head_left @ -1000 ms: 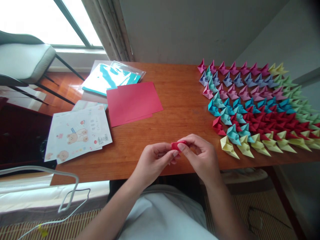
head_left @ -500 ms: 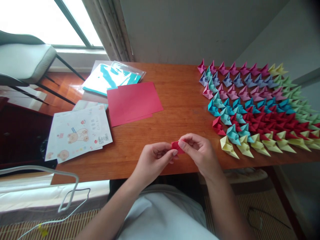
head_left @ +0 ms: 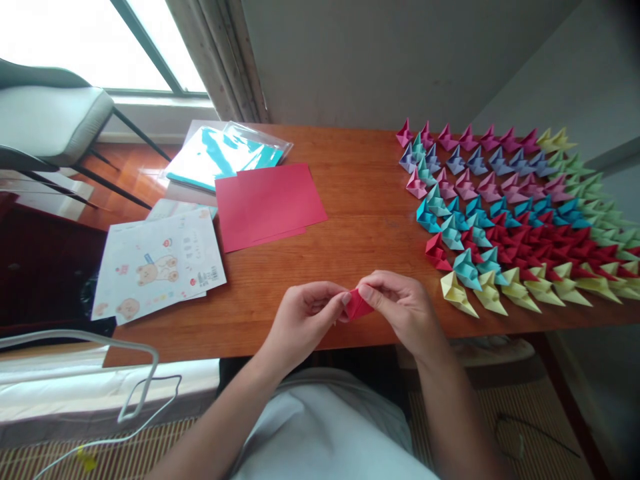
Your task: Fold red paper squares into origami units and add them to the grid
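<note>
Head view: in the lower centre of the frame, a left hand [head_left: 303, 313] and a right hand [head_left: 400, 303] pinch a small folded paper [head_left: 358, 307], which is red; each grip grasps one side of it, over the near edge of a wooden desk [head_left: 360, 220]. Red sheets [head_left: 270, 203] lie left of centre, bear-printed sheets [head_left: 173, 243] farther left. Rows of colourful paper shapes [head_left: 530, 240] fill the right.
</note>
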A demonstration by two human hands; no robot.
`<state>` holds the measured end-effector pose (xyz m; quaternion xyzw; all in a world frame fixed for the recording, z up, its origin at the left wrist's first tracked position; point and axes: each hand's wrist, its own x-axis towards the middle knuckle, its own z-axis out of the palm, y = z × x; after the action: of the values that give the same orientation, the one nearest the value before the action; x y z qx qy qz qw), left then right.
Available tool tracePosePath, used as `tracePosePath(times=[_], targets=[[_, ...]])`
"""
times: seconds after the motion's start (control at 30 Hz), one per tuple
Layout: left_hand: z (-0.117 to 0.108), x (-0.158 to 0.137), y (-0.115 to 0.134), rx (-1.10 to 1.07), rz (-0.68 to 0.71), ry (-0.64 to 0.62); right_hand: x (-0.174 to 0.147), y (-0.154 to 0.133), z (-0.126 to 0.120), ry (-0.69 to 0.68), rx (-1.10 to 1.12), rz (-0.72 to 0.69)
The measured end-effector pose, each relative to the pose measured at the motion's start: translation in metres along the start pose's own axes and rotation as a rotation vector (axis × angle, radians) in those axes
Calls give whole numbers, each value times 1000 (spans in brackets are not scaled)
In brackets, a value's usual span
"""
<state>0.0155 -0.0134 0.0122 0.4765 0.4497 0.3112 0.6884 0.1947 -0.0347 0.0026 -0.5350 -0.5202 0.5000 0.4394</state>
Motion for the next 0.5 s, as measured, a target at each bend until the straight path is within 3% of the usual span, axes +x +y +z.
tracePosePath(times=[0.2, 0.4, 0.5], targets=[[2, -3, -3, 196, 113, 103, 0, -2, 3, 11, -35, -8], [0, 0, -4, -20, -4, -27, 2, -3, 3, 17, -108, -31], [1, 1, -4, -81, -23, 18, 1, -2, 5, 59, -10, 24]])
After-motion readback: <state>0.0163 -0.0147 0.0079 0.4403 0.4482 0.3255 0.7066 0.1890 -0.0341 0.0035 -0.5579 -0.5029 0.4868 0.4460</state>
